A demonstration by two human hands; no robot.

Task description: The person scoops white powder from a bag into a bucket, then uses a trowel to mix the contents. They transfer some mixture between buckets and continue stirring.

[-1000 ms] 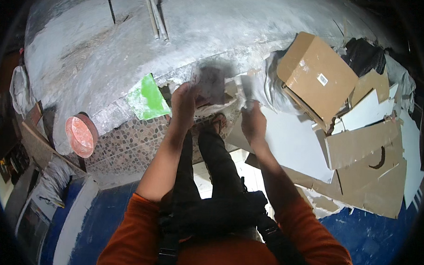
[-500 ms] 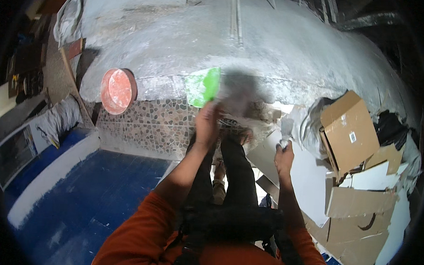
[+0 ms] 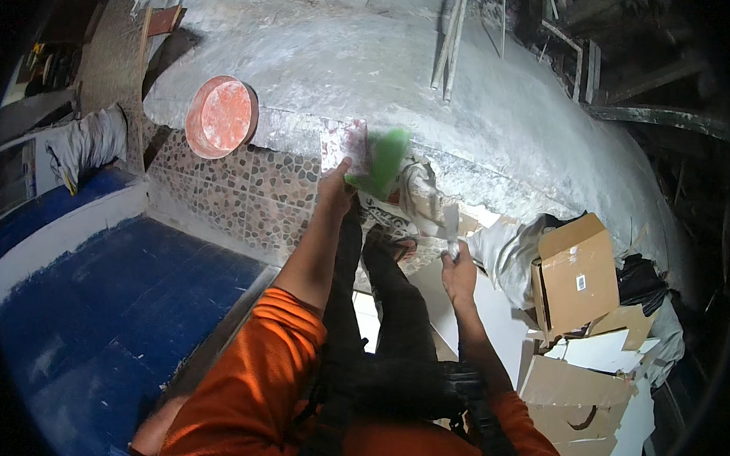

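Note:
My left hand (image 3: 334, 187) is closed on thin flat plates. One is a squarish plate (image 3: 344, 144) smeared pinkish white; the other, a green plate (image 3: 389, 158), is blurred by motion. They are held just in front of the pale grey plastered surface (image 3: 306, 73). My right hand (image 3: 460, 275) is wrapped round the handle of a putty knife (image 3: 451, 220), whose pale blade points away from me. To the left of the plates stands a round orange-red basin (image 3: 222, 117), coated inside with white residue.
Pebble-patterned tiles (image 3: 253, 200) run below the plastered edge. Cardboard boxes (image 3: 576, 275), white boards and crumpled sheeting (image 3: 505, 257) are heaped on the right. Pale rods (image 3: 447, 50) lean at the back. A blue surface (image 3: 113, 300) lies left; a bare limb (image 3: 159, 427) shows at lower left.
The view has shifted and turned. The plates in my left hand have turned, and the pinkish-white face now shows left of the green one. The putty knife is nearer to them.

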